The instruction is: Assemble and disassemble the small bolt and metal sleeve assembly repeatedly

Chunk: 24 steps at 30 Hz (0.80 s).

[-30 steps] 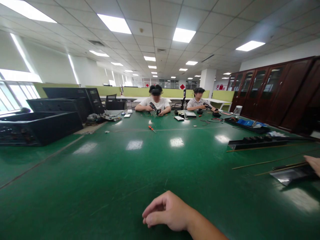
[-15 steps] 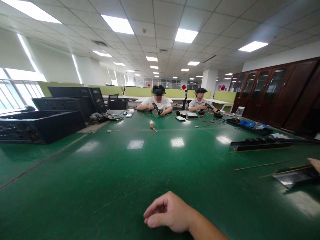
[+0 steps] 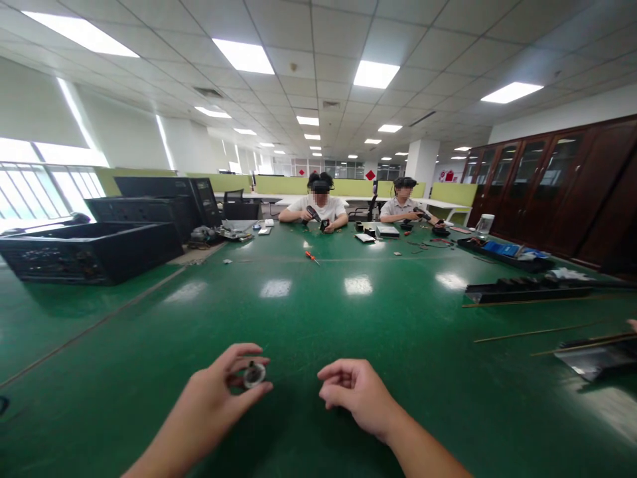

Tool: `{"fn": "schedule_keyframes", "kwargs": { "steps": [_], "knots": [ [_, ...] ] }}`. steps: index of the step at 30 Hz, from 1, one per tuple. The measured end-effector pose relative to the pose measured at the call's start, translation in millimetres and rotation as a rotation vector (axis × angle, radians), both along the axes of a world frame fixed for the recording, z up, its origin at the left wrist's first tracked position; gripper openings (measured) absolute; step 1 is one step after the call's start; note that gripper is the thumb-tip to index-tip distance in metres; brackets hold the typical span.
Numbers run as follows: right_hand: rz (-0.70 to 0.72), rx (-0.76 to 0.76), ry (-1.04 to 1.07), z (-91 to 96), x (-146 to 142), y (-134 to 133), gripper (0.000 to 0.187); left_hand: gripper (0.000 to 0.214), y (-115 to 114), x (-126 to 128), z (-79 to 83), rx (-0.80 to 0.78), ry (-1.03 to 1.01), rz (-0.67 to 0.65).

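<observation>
Left hand [image 3: 216, 392] has come into view above the counter [image 3: 279, 318], holding a small round part [image 3: 255, 376].
Its half-open fingers and thumb grip the part, near-left of the orange screwdriver [image 3: 311, 257]; the right hand [image 3: 362, 398] curls loosely, near-right of the screwdriver, contents impossible to tell. Past the screwdriver, a co-worker [image 3: 332, 210] holds a dark tool [image 3: 314, 214].

Single head-worn camera, facing forward and down across green table [image 3: 298, 318]; left hand [image 3: 212, 392], right hand [image 3: 371, 401] close.
</observation>
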State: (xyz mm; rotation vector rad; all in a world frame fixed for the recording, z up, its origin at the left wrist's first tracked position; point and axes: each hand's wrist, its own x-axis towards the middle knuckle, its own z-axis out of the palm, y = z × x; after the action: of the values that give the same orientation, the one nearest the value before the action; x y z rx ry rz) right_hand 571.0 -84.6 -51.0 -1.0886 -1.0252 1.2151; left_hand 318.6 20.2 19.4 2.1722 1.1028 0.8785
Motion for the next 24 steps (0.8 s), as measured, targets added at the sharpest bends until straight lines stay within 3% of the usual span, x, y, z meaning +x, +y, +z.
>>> {"fn": "schedule_keyframes", "kwargs": {
  "steps": [3, 6, 10, 13, 17, 24],
  "knots": [
    [-0.167, 0.081, -0.097, 1.0, 7, 2, 0.026, 0.034, -6, 45, -5.8, -0.034, 0.042, -0.180],
    [-0.259, 0.134, -0.267, 0.1, 10, 1, 0.033, 0.023, -16, 65, -17.6, 0.082, 0.078, -0.254],
    [-0.203, 0.206, -0.459, -1.0, 3, -6, 0.042, 0.026, -21, 57, -36.2, 0.224, 0.014, -0.352],
    [-0.165, 0.264, -0.590, 1.8, -3, -12, 0.046, 0.031, -21, 50, -44.1, 0.239, -0.012, -0.319],
    [-0.177, 0.275, -0.713, 6.7, -7, -17, 0.050, 0.027, -22, 50, -43.9, 0.244, 0.003, -0.263],
    [-0.151, 0.304, -0.753, 12.1, -8, -20, 0.035, 0.027, -28, 51, -46.1, 0.340, 0.005, -0.270]
  ]
}}
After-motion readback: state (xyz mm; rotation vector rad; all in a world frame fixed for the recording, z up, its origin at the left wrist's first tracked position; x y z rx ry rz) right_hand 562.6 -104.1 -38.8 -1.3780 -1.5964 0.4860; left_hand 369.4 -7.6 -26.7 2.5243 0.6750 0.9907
